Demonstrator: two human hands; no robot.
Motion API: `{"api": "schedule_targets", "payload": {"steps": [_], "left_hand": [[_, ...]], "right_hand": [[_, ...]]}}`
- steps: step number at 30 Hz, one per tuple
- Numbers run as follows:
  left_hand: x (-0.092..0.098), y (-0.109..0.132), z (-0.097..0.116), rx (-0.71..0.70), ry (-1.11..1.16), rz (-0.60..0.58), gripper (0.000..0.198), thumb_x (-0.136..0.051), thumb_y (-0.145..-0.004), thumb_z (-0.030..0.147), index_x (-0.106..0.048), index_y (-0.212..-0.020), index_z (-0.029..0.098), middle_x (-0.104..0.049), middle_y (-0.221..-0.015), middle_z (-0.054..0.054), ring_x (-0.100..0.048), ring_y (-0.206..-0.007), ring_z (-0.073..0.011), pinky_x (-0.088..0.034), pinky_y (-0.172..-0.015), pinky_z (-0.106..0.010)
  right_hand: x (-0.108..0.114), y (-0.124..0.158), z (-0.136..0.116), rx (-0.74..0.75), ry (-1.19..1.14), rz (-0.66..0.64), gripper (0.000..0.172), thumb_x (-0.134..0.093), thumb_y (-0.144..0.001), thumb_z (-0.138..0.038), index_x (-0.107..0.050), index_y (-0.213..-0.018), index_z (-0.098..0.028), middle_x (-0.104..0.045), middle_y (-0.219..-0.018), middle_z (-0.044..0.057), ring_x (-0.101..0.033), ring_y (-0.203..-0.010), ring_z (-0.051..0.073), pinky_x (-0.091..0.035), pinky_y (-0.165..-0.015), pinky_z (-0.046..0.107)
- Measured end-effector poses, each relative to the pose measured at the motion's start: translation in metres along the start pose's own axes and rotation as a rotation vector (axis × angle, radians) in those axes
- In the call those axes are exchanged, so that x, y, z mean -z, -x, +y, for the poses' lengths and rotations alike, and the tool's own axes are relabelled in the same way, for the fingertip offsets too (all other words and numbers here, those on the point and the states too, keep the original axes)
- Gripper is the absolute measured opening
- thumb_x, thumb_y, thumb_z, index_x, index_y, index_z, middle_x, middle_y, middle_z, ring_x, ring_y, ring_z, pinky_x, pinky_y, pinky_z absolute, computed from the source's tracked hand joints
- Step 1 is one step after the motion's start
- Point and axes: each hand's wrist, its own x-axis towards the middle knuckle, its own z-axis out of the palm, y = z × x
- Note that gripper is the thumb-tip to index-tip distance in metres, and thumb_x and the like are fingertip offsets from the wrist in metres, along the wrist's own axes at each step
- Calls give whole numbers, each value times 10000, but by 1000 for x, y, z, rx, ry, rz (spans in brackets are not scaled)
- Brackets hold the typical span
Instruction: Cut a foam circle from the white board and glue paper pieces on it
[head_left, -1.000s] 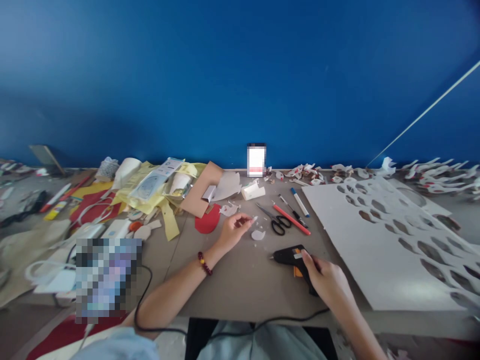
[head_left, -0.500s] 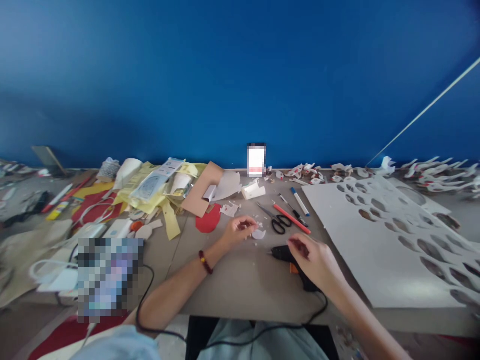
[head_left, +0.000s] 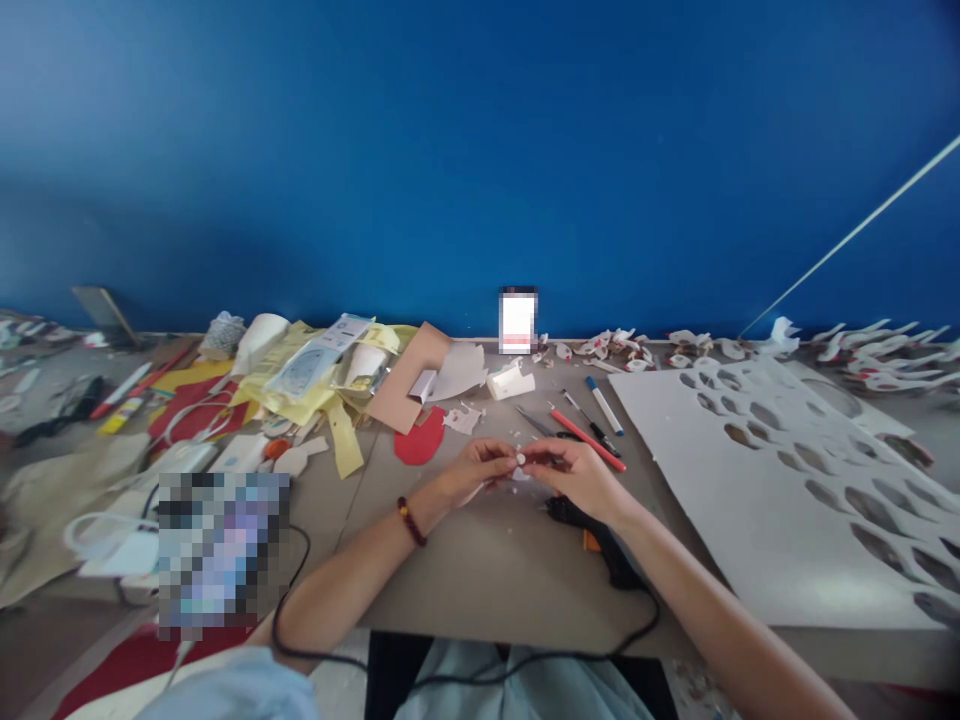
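My left hand and my right hand meet over the middle of the table. Between their fingertips is a small white piece, pinched from both sides. Other white scraps lie just under the fingers, partly hidden. A black glue gun with an orange part lies beneath and beside my right wrist, its cord running toward the table's front edge. Behind my right hand are scissors, mostly covered, with a red pen beside them.
A white sheet with oval holes covers the right side. A red paper piece, brown cardboard and yellow papers lie left of centre. A phone leans on the blue wall. A blurred tablet lies at left.
My right hand has moved left and away from me, from above the glue gun to my left hand. The fingers of both hands now come together on the small white piece.
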Motion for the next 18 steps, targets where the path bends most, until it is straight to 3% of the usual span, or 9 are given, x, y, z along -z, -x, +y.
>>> {"api": "schedule_targets", "payload": {"steps": [10,15,18], "left_hand": [[1,-2,-3,-35,-119,-7,400,-790,-592,492,-637,-721,145,-540,-589,30,-409,-454,-44,-270,-411,-179],[-2,0,4,-340,-648,147,265,-698,-722,445,-683,-788,189,-595,-717,-11,-489,-616,-112,-395,-584,-237],[-1,4,7,-452,-937,128,252,-678,-747,392,-695,-946,237,-631,-872,-42,-549,-773,-170,-424,-704,-277]], "right_hand": [[-2,-1,8,37,25,35,261,-654,-776,-363,-717,-937,-167,-704,-796,46,-545,-556,108,-443,-506,223],[6,-3,18,27,-66,162,322,-665,-745,-433,-702,-919,-165,-705,-826,64,-601,-606,141,-488,-494,237],[10,-4,26,6,-114,186,344,-668,-729,-447,-693,-920,-163,-704,-796,63,-630,-639,162,-513,-502,250]]}}
